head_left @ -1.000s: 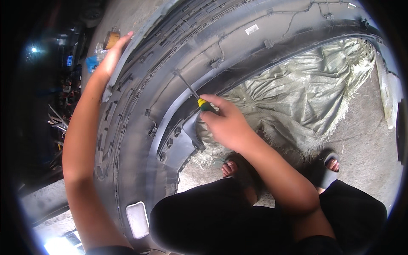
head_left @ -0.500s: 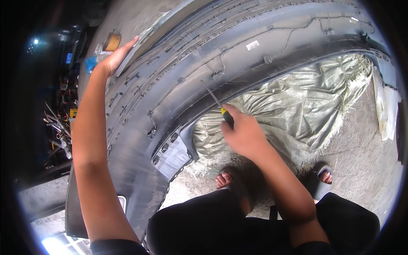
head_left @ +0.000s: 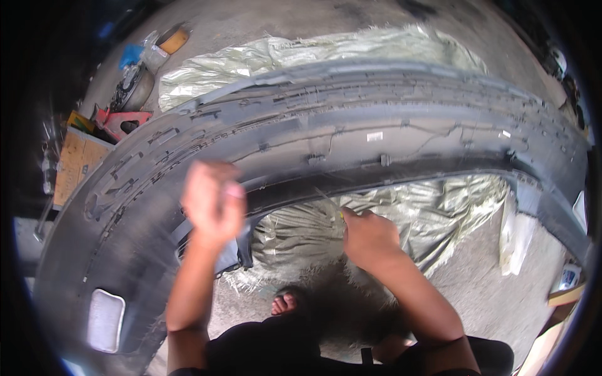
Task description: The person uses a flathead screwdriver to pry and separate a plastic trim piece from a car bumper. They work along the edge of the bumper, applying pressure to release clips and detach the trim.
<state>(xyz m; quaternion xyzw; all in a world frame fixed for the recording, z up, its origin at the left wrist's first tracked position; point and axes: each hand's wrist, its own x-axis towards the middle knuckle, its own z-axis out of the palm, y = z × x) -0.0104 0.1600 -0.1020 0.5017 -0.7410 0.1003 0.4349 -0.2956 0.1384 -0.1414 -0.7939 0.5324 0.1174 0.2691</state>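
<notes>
A large grey car bumper [head_left: 351, 128] lies inner side up in a wide arc across the floor. A thin wire runs along it, held by small clips. In my right hand [head_left: 371, 241] is a screwdriver [head_left: 327, 198], its thin shaft pointing up and left over the bumper's near dark edge. Most of its yellow and black handle is hidden by my fingers. My left hand [head_left: 213, 200] hangs above the left part of the bumper, apart from the screwdriver. Motion smears its fingers, and nothing can be made out in it.
Crumpled woven sheets lie under the bumper, one near [head_left: 295, 232] and one far [head_left: 263, 56]. At the left are a red metal part [head_left: 122, 123], a wooden board [head_left: 81, 166] and a yellow roll [head_left: 172, 41]. A white container [head_left: 569, 277] stands at right.
My left hand has left the bumper's far edge and come back toward me. My right hand keeps the screwdriver, slightly lower in the picture. The view has turned, showing more of the floor beyond.
</notes>
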